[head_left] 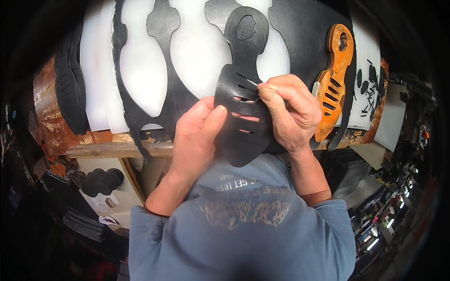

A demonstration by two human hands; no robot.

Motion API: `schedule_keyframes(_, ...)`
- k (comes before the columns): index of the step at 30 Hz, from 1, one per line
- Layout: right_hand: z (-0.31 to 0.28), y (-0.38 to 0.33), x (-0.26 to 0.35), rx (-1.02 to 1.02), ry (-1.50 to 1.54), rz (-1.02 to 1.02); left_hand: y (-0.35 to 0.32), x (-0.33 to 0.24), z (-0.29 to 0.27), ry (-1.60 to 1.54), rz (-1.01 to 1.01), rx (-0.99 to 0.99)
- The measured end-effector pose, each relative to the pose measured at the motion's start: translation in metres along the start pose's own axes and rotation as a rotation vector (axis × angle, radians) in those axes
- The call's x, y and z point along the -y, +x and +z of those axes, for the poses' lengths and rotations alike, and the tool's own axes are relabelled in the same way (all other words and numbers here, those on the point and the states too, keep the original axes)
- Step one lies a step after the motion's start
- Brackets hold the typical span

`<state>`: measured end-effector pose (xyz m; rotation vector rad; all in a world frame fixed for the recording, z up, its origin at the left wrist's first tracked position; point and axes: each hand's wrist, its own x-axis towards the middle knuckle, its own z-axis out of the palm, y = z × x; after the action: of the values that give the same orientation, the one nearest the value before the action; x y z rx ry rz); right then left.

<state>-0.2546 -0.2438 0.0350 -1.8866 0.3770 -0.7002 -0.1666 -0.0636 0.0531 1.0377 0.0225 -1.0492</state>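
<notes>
A black, leather-like cut piece [238, 86] is held up in front of my chest. It has a rounded head with an outlined cut in it, a narrow neck and a wide body tapering to a point. Several slots cross the body, and skin shows through some of them. My left hand [199, 133] grips its left edge, thumb in front and fingers behind. At the opposite edge, my right hand [293, 110] is closed in a pinch beside an upper slot. Whether a small scrap sits between those fingertips, I cannot tell.
Behind lies a black sheet [304, 28] with large cutouts over a white board [143, 75]. An orange cutting die [332, 86] stands out on the right, near small black offcuts [368, 89]. Black slotted pieces [70, 93] are stacked far left. The bench's wooden edge [110, 149] runs in front.
</notes>
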Motion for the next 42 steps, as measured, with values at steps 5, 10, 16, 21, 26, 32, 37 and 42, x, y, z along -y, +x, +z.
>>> schedule_keyframes(5, -0.073, 0.020, -0.024, -0.456, 0.039, 0.187, -0.006, -0.011, -0.013, 0.057, 0.048, -0.040)
schedule_keyframes(10, -0.141, 0.047, -0.037, -0.586, -0.937, 0.143, -0.011, -0.018, -0.037, 0.073, 0.043, 0.062)
schedule_keyframes(16, -0.041, 0.017, -0.005, 0.015, 0.136, 0.394, 0.001, -0.012, -0.041, 0.053, 0.104, 0.279)
schedule_keyframes(21, 0.014, 0.005, 0.007, 0.166, 0.656, 0.525, 0.003, -0.022, -0.049, 0.048, 0.098, 0.339)
schedule_keyframes(26, 0.025, 0.004, 0.005, 0.221, 0.577, 0.506, 0.007, -0.038, -0.060, -0.029, -0.058, 0.205)
schedule_keyframes(32, 0.031, 0.011, -0.004, 0.325, 0.420, 0.634, 0.020, -0.045, -0.064, 0.177, -0.044, 0.333)
schedule_keyframes(37, 0.028, 0.016, -0.003, 0.350, 0.502, 0.571, 0.030, -0.048, -0.070, 0.138, -0.085, 0.489)
schedule_keyframes(42, 0.024, 0.014, 0.000, 0.322, 0.582, 0.673, 0.025, -0.050, -0.068, 0.082, -0.152, 0.505)
